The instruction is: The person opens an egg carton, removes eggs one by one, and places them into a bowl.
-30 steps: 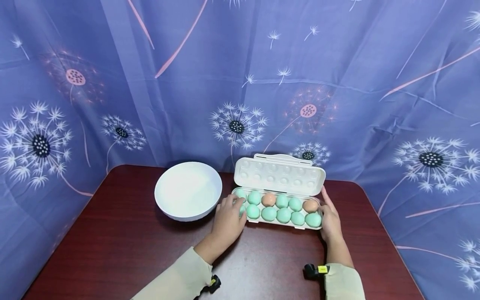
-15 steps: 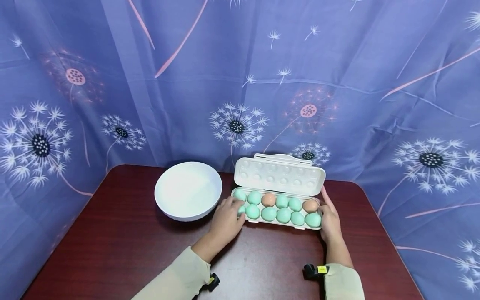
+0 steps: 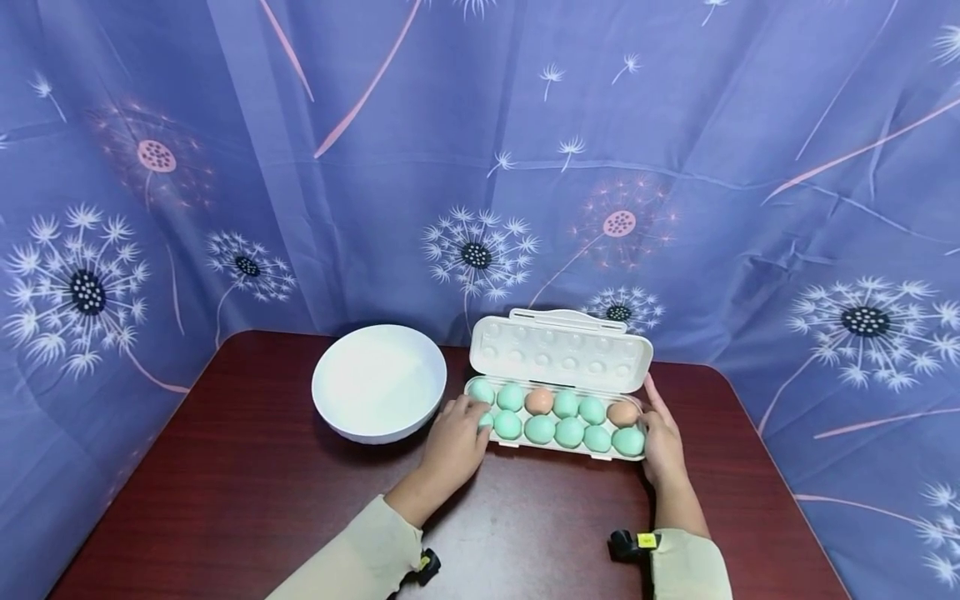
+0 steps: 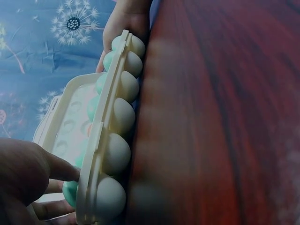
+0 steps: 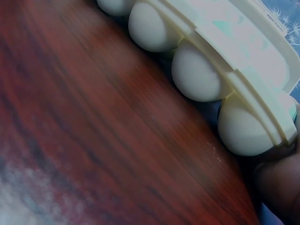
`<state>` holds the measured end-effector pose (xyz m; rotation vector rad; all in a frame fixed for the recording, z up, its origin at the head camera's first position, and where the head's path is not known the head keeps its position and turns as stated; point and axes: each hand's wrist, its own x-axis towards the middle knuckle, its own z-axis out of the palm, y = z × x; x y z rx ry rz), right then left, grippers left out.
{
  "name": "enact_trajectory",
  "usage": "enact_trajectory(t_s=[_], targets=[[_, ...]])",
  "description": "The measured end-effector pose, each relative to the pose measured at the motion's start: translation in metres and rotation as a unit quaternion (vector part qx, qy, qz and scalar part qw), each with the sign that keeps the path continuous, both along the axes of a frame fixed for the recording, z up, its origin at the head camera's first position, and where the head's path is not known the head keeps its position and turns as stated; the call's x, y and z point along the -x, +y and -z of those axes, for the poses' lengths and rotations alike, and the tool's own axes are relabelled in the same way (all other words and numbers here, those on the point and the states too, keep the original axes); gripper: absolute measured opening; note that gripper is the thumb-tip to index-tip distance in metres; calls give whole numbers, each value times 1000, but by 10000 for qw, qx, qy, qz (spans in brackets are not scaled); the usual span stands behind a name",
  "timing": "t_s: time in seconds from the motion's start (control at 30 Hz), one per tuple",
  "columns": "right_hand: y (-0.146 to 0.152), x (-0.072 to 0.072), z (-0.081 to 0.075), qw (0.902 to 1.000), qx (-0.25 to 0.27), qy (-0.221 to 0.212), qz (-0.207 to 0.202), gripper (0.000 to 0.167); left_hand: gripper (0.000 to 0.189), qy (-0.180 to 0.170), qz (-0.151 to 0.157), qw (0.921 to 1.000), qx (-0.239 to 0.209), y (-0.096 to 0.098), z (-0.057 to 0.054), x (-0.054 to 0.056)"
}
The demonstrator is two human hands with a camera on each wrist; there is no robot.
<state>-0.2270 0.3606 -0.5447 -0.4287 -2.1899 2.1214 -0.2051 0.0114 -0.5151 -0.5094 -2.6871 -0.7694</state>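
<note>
A white plastic egg carton (image 3: pixel 561 354) lies with its lid swung back, two rows of eggs inside. Most are pale green eggs (image 3: pixel 508 425); two are brown, one being the brown egg (image 3: pixel 539 401) in the back row. My left hand (image 3: pixel 453 446) grips the carton's left end, its fingers around the corner beside a green egg. In the left wrist view, the thumb (image 4: pixel 63 169) lies at the front rim. At the opposite end, my right hand (image 3: pixel 663 446) holds the carton's side, with one finger reaching up behind the lid. Rounded white cups (image 5: pixel 197 72) bulge below the rim.
Left of the carton stands a white bowl (image 3: pixel 378 379) with nothing in it, close to my left hand. Both rest on a dark red wooden table (image 3: pixel 225 467). A blue dandelion-print curtain (image 3: pixel 360 208) hangs just behind the table's back edge.
My left hand has shifted slightly left and toward me at the carton's corner, showing more of the back-left egg. My right hand, the carton and the bowl stay in place.
</note>
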Motion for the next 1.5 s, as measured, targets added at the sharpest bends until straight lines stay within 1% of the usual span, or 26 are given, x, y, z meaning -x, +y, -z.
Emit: enact_trajectory(t_s=[0.13, 0.27, 0.5, 0.67, 0.87, 1.0, 1.2, 1.33, 1.5], targets=[[0, 0, 0, 10000, 23, -1, 0, 69, 29, 48, -21, 10000, -23, 0, -2, -1], [0, -1, -1, 10000, 31, -25, 13, 68, 28, 161, -31, 9999, -29, -1, -6, -2], [0, -1, -1, 10000, 35, -33, 23, 67, 30, 241, -26, 9996, -145, -3, -17, -4], [0, -1, -1, 10000, 38, 6, -29, 67, 31, 315, -83, 9992, -235, -5, -26, -7], [0, -1, -1, 10000, -1, 16, -26, 66, 34, 425, -28, 9970, -653, -10, -39, -9], [0, -2, -3, 10000, -34, 4, 10, 65, 35, 441, 14, 9939, -1015, -15, -45, -6], [0, -3, -4, 10000, -15, -34, 87, 67, 34, 452, -36, 9895, -1374, -24, -49, 0], [-1, -2, -4, 10000, -54, -40, 49, 68, 33, 466, -139, 9883, -1445, -31, -51, 5], [-2, -2, -4, 9999, -150, -16, 11, 68, 34, 394, -366, 9859, -1585, -43, -55, 11]])
